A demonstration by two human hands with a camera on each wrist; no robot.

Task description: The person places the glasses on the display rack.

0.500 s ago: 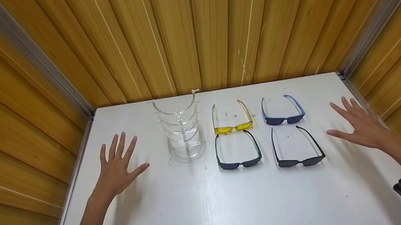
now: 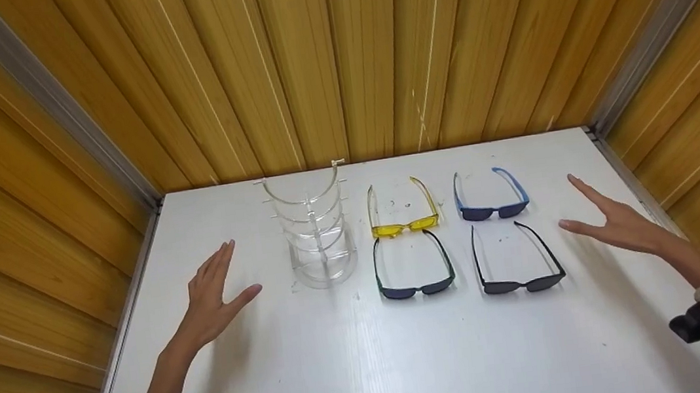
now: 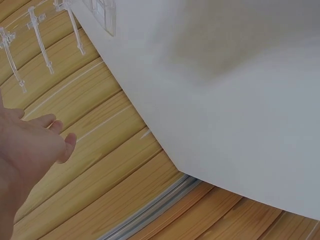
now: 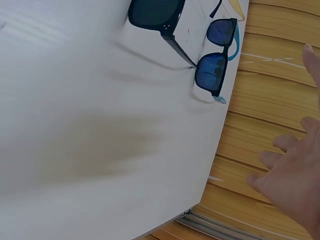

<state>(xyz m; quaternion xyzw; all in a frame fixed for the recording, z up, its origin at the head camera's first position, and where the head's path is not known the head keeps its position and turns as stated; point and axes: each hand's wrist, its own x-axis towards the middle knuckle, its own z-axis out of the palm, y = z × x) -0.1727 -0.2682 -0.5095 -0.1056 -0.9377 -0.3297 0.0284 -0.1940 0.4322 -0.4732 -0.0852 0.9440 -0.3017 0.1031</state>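
Observation:
My left hand (image 2: pixel 210 308) hovers above the table at the left, fingers extended and thumb apart, holding nothing. To its right stands a clear plastic glasses rack (image 2: pixel 324 259) with several curved tiers, all bare. Right of the rack lie yellow glasses (image 2: pixel 406 225), with dark green-framed sunglasses (image 2: pixel 416 289) in front of them. Blue-armed sunglasses (image 2: pixel 494 211) lie at the back right, and black sunglasses (image 2: pixel 523 284) in front of those. My right hand (image 2: pixel 624 228), also with nothing in it, hovers to the right of both, its thumb and index finger spread.
Everything rests on a white table (image 2: pixel 345 381). Wood-patterned panels (image 2: pixel 367 56) enclose the back and both sides, joined by grey corner posts (image 2: pixel 652 10). A dark wrist device (image 2: pixel 691 324) sits at the right sleeve.
Both hands have turned from palm-down with fanned fingers to a more sideways pose, with the fingers drawn together. The rack and glasses lie as before.

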